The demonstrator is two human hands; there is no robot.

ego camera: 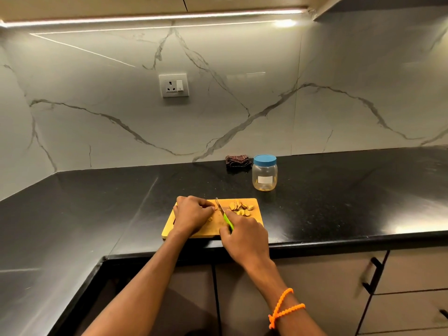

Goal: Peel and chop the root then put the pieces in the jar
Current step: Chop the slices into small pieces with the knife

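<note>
Right hand (244,235) gripped the green-handled knife (224,215), blade angled down at the chopping board (211,229). Left hand (191,214) was curled over the remaining root stub (214,208), fingertips pinching it against the board just beside the blade. Cut slices (241,207) lay piled on the board's far right. Jar (264,172) stood on the worktop (97,214) behind, blue lid on. Advice: keep fingertips tucked back, slice thin, stop before the stub gets too short to hold.
</note>
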